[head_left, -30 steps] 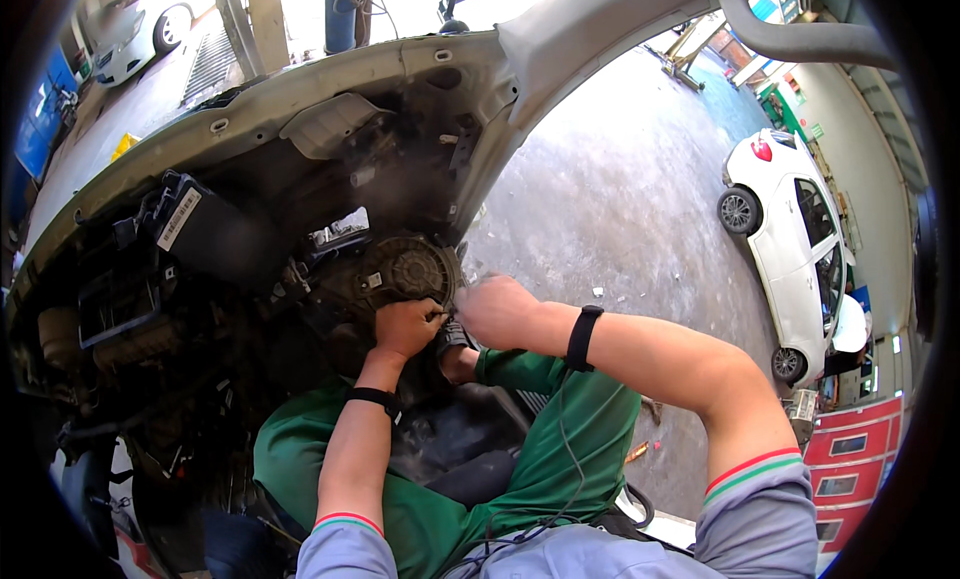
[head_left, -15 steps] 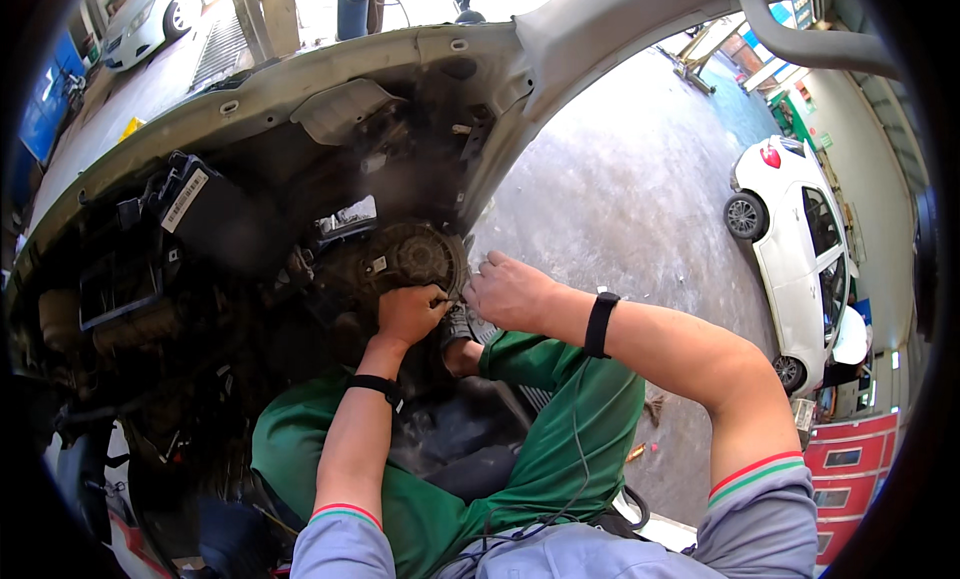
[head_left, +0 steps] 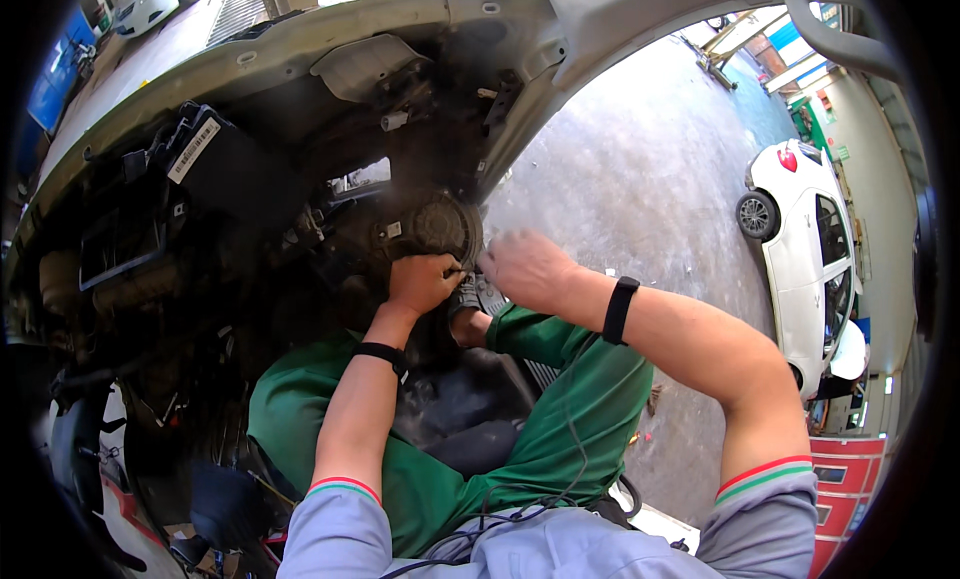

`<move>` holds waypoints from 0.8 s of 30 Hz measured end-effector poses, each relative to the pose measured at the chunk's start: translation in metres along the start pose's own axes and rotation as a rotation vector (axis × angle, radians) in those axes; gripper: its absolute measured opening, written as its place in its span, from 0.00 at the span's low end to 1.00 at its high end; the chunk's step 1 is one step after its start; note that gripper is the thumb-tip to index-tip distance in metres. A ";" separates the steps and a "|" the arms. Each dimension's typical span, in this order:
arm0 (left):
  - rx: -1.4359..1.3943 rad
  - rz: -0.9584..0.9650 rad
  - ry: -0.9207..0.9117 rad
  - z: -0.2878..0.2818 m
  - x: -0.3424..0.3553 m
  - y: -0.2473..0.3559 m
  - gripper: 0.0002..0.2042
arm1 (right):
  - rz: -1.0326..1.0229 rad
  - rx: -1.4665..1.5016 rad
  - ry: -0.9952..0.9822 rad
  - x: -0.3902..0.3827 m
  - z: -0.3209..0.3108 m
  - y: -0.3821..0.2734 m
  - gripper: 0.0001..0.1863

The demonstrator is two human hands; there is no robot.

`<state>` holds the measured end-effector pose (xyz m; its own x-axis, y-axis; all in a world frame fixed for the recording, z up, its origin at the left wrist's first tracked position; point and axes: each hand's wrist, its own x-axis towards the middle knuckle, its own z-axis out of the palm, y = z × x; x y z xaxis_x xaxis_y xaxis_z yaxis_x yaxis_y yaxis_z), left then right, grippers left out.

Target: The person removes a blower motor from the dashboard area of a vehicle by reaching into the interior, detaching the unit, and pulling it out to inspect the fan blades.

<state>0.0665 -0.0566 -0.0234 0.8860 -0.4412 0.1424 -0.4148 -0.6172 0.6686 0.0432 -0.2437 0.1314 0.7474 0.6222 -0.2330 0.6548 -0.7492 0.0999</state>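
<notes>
Inside the stripped dashboard of a car, both my hands work close together beside a round, dark, ribbed housing [head_left: 440, 225], which looks like a blower fan. My left hand [head_left: 420, 282] is closed just below it, its fingertips pinching something small and dark that I cannot make out. A little to the right, my right hand [head_left: 527, 271] has its fingers curled inward and slightly blurred. Whatever it grips, if anything, is hidden. My shoe [head_left: 490, 295] shows just under the hands.
A black module box [head_left: 225, 169] with a white label hangs at the left under the metal dash edge [head_left: 430, 29]. The door pillar [head_left: 545, 99] curves past on the right. A cable [head_left: 575, 429] lies over my green trousers. Outside stands a white car [head_left: 800, 249].
The view has shifted slightly, so the dash and housing sit a bit further right. My hands stay by the housing; the right hand's fingers are more blurred now.
</notes>
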 end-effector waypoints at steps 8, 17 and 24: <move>-0.005 -0.006 -0.021 0.003 -0.003 0.003 0.09 | 0.073 0.187 -0.316 0.011 0.003 0.006 0.13; -0.008 -0.018 -0.028 -0.008 0.007 0.001 0.09 | 0.302 0.270 -0.098 0.006 0.002 -0.006 0.12; -0.016 -0.017 -0.042 -0.005 0.008 0.000 0.09 | -0.177 -0.096 -0.083 0.008 -0.011 0.009 0.11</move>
<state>0.0741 -0.0568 -0.0185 0.8834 -0.4578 0.1001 -0.3957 -0.6143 0.6827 0.0566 -0.2430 0.1414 0.6103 0.7184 -0.3339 0.7858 -0.6021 0.1410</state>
